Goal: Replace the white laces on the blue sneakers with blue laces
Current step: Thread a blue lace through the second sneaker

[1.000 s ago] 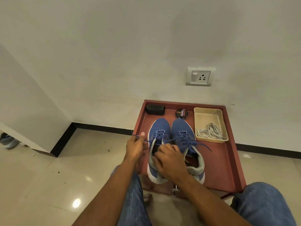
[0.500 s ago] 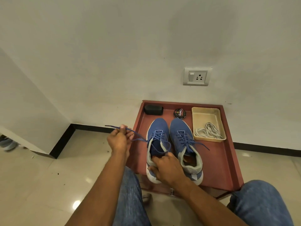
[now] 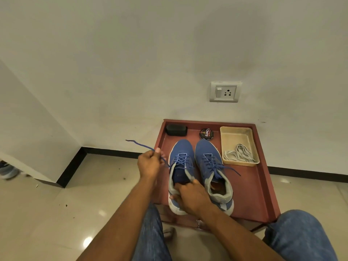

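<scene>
Blue lace [image 3: 148, 148] now runs taut from the left sneaker [image 3: 181, 172] on the red tray [image 3: 263, 185], drawn out leftward over the past second by the left hand [image 3: 150, 162], fingers pinching it. The right hand [image 3: 190, 196] grips the sneaker's collar. Lacing looks nearly finished, apparently. White laces [image 3: 239, 153] lie discarded in the beige bin [image 3: 235, 132].

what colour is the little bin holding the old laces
Cream/beige bin, seen in the head view.
</scene>
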